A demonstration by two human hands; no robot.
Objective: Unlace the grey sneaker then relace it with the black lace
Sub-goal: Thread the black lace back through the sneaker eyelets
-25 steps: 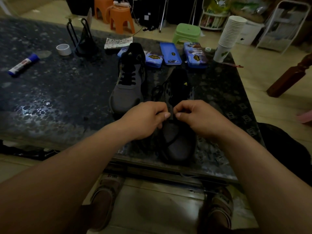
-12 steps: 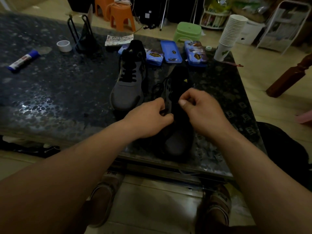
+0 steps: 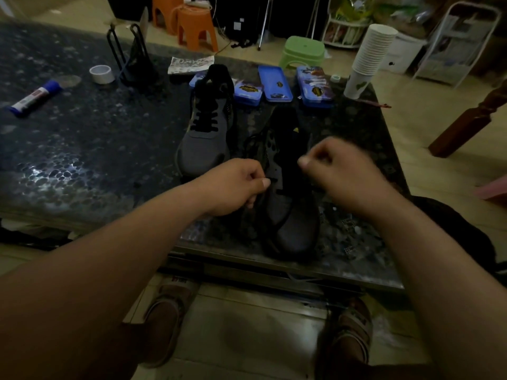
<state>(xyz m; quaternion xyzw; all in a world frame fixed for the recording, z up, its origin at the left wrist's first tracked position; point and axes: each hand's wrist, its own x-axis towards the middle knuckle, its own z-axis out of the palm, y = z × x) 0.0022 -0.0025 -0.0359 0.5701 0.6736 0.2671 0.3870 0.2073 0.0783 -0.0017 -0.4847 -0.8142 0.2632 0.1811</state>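
Note:
A grey sneaker (image 3: 295, 220) lies toe toward me near the table's front edge, its eyelet flaps spread and its tongue bare. My left hand (image 3: 236, 185) pinches the black lace (image 3: 253, 141) at the shoe's left eyelet row. My right hand (image 3: 337, 171), blurred, is lifted over the right side with thumb and fingers pinched; the lace there is too dark to make out. A second grey sneaker (image 3: 204, 138), fully laced in black, stands to the left behind.
On the dark stone table (image 3: 82, 149) are blue tins (image 3: 275, 83), a stack of paper cups (image 3: 367, 56), a tape roll (image 3: 101, 74), a glue stick (image 3: 33, 98) and a black wire stand (image 3: 134, 58). Stools stand beyond. My sandalled feet are below the edge.
Both hands have separated from the shoe's middle. My right hand has risen up and to the right, my left hand has shifted left to the eyelet row.

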